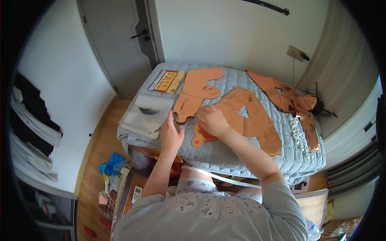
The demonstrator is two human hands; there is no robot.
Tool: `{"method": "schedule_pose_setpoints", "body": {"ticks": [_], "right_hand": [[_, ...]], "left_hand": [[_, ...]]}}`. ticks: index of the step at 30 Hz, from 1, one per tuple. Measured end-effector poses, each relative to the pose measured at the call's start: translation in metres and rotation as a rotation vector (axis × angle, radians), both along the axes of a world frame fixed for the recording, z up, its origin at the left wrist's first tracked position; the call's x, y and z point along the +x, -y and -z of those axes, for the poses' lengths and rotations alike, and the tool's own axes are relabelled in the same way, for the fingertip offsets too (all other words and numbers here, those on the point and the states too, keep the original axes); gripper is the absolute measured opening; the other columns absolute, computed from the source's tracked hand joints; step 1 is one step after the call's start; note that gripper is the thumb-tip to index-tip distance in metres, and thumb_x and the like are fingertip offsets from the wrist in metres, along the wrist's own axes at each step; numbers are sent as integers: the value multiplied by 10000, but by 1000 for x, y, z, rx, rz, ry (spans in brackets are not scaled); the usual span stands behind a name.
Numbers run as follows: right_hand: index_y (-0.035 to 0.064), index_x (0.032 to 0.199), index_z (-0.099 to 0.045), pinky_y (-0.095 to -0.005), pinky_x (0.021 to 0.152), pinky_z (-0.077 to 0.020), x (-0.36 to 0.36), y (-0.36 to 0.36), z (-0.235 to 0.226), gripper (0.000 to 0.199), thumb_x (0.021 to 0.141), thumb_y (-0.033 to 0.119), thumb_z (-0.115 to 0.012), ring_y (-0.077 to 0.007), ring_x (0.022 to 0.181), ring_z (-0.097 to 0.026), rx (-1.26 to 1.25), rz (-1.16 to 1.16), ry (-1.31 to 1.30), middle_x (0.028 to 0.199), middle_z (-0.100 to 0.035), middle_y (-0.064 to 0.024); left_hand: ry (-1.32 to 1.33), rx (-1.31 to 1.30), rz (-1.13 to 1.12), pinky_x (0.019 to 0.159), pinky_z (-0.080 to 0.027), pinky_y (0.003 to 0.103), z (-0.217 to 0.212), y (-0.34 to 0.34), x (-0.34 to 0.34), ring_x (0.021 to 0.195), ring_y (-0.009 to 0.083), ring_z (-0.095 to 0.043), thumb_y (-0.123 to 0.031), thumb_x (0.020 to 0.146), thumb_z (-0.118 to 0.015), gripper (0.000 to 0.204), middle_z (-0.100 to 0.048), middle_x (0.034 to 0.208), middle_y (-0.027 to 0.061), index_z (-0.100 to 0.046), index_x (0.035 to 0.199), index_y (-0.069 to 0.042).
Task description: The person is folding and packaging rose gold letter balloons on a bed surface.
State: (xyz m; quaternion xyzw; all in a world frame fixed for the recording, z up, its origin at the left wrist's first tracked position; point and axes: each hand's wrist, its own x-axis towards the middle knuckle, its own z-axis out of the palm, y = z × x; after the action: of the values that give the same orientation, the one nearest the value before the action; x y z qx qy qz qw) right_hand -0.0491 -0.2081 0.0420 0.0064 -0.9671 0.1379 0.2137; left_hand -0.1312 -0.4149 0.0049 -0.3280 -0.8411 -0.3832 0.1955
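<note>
My left hand point(172, 135) has its fingers stretched and apart, beside the lower end of a flat copper-coloured foil balloon point(192, 94) with a curved outline. My right hand point(214, 121) has its fingers bent together by that balloon's right edge; what they hold, if anything, is hidden. Below the right hand lies a small orange-red foil piece point(197, 141) with a round red dot. To its right, a copper A-shaped foil balloon point(257, 124) with a triangular hole lies flat and uninflated.
A grey-blue quilted mattress point(237, 158) bears everything. A crumpled copper foil balloon point(277, 94) and a string of pale rings point(296, 132) lie right. At left are a printed yellow package point(165, 81) and a clear plastic bag point(146, 114). A remote control point(137, 194) lies below.
</note>
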Motion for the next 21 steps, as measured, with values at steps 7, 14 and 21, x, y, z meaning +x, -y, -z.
{"method": "schedule_pose_setpoints", "body": {"ticks": [7,14,21], "right_hand": [[108,987,-747,-456,904,-541,-58,44,2,186,881,251,-692,-324,1023,-691,-95,-96,151,1035,-740,-120],[108,919,-759,-468,831,-564,-64,40,-9,154,878,234,-681,-342,881,-722,-65,-52,140,873,-754,-127],[36,940,-729,-406,785,-557,-79,16,1,243,891,274,-738,-297,852,-721,-570,-70,203,887,-744,-150]], "left_hand": [[33,6,2,973,-498,497,8,-3,-1,1136,418,-619,-129,860,-711,773,-669,1208,224,-360,1542,-40],[-18,-61,-21,998,-482,487,3,-3,2,1162,397,-598,-193,873,-707,718,-627,1262,222,-404,1497,-9],[-77,-53,12,992,-486,480,15,-5,-5,1150,385,-605,-193,891,-686,584,-638,1249,188,-494,1412,-11]]}}
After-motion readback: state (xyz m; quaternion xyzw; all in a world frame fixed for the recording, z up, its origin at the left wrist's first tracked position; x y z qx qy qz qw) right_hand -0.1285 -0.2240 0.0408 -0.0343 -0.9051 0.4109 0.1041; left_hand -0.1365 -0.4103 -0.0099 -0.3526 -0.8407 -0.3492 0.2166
